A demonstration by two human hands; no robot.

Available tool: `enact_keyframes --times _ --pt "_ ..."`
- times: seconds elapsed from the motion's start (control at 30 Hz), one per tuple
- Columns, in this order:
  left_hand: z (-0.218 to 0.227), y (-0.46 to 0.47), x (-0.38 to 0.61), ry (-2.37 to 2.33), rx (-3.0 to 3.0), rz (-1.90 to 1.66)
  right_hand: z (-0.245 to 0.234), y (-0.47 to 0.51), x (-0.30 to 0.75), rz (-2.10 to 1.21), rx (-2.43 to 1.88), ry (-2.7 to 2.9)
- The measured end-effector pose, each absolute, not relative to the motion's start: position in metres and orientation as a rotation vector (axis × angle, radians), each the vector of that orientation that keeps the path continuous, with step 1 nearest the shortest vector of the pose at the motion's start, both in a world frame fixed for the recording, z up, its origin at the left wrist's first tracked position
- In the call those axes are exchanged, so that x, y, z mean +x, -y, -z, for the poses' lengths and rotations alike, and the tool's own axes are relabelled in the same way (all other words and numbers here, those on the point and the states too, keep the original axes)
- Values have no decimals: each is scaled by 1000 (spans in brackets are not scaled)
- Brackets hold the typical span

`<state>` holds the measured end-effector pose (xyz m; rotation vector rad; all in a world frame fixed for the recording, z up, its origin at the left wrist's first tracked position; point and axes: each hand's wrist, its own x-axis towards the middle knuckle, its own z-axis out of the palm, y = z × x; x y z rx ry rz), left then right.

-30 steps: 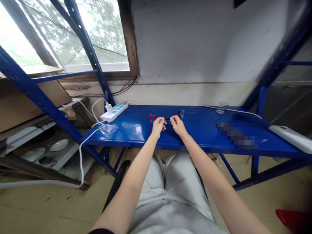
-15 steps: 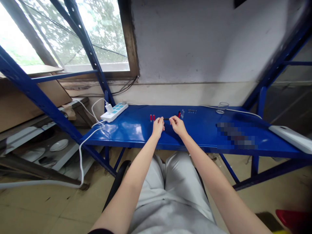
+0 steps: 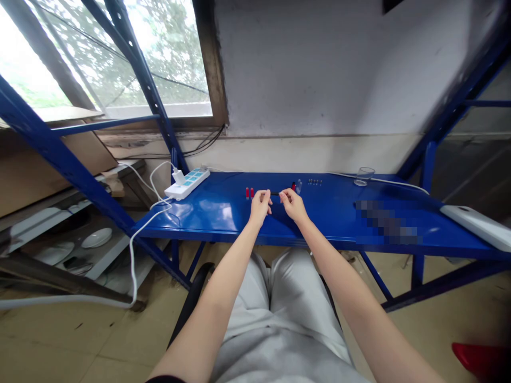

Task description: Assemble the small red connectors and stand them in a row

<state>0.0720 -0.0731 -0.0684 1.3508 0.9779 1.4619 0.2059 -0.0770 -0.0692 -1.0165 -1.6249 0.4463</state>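
Both my hands are raised just above the blue shelf (image 3: 223, 213), close together. My left hand (image 3: 260, 205) is curled in a pinch and my right hand (image 3: 292, 203) is curled the same way. Between them runs a short thin black piece (image 3: 274, 193), held at each end by my fingertips. Two small red pieces (image 3: 249, 192) stand on the shelf just left of my left hand. Another red piece (image 3: 294, 185) and a small clear piece (image 3: 298, 185) stand just behind my right hand. A row of tiny dark parts (image 3: 315, 182) lies further right.
A white power strip (image 3: 187, 183) with a plugged charger and white cable lies at the shelf's left end. A clear glass (image 3: 364, 175) stands at the back right, a white flat object (image 3: 477, 224) at the far right. Blue frame struts rise on both sides.
My hands stay at the same spot; their fingers shift slightly along the black piece, moving a little closer and then apart again.
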Motion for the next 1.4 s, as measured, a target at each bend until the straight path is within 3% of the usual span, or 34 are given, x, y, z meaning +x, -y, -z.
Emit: enact_keyframes --times 0.47,1.4 --pt "79 66 72 -1080 1440 -1475 68 80 203 -446 -1042 1672" --pt "68 68 71 -1081 1055 -1444 70 79 202 -505 -1017 1685"
